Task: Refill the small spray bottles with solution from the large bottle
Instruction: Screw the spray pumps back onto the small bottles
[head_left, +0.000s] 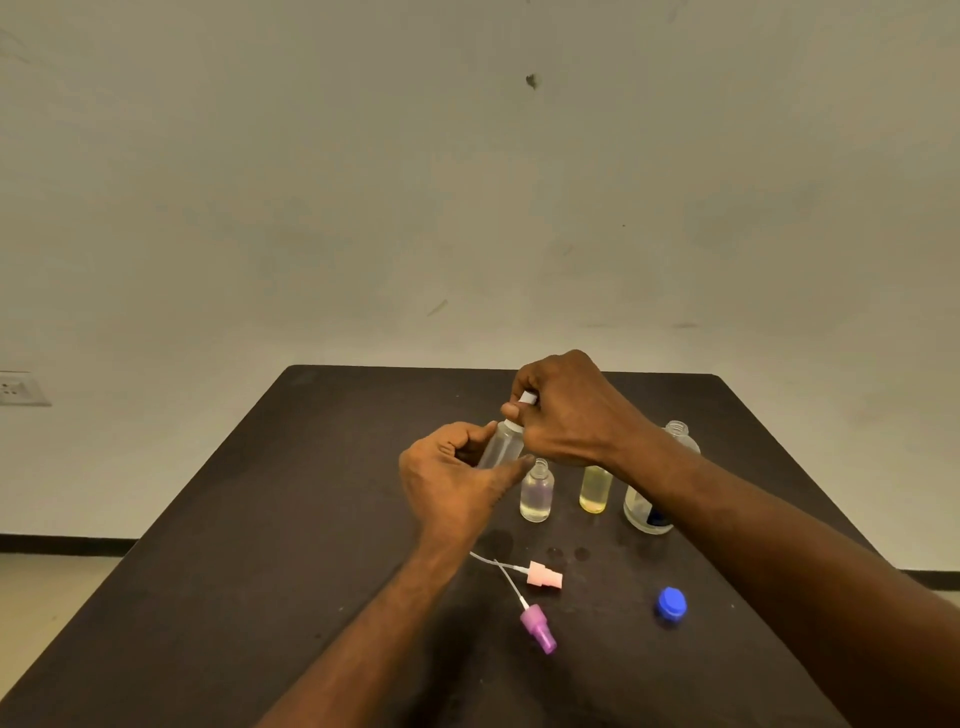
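Above the table (260, 519) centre, the left hand (457, 478) curls around a tilted small spray bottle (501, 444); at its 1 o'clock, the right hand (566, 410) pinches its white spray cap (528, 398).

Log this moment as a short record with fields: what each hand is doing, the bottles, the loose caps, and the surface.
left hand: holds the small clear plastic spray bottle by its body, tilted
right hand: fingers grip the white spray cap on that bottle
open small bottles: one clear, one with yellow liquid, both upright
large clear bottle: upright, uncapped, partly hidden by the right forearm
loose pieces: pink spray head, purple spray head, blue screw cap
surface: dark table
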